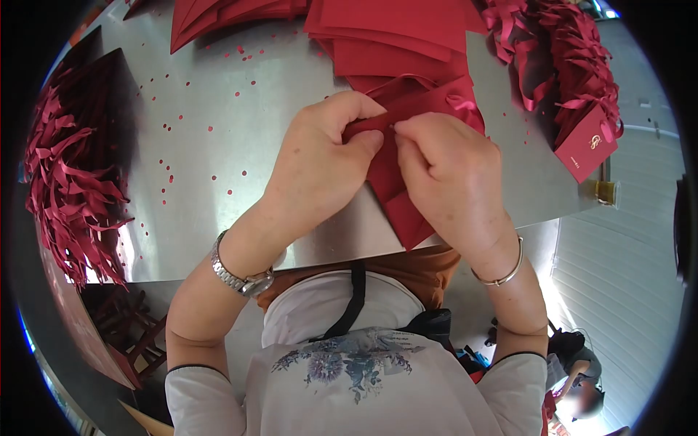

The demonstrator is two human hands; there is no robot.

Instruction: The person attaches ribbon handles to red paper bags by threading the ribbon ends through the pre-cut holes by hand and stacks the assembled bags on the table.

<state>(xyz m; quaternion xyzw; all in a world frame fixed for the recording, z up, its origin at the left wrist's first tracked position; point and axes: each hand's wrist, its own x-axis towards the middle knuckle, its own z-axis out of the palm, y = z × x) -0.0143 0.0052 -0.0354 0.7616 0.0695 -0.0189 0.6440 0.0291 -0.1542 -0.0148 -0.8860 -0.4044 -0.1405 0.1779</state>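
Observation:
A red paper bag (403,211) lies near the table's front edge, under and between my two hands. My left hand (320,156) pinches the bag's upper edge between thumb and forefinger. Close beside it, my right hand (454,174) has its thumb and forefinger pressed together at the same edge; a tiny pale spot shows at the fingertips, too small to name. A red ribbon (459,102) shows on the bag just beyond my right hand.
Red bags (396,33) are stacked at the back of the metal table (196,218). Ribboned bags lie in piles at the left (76,182) and right (582,73). Small red paper dots are scattered at left. Another person (582,370) is at the lower right.

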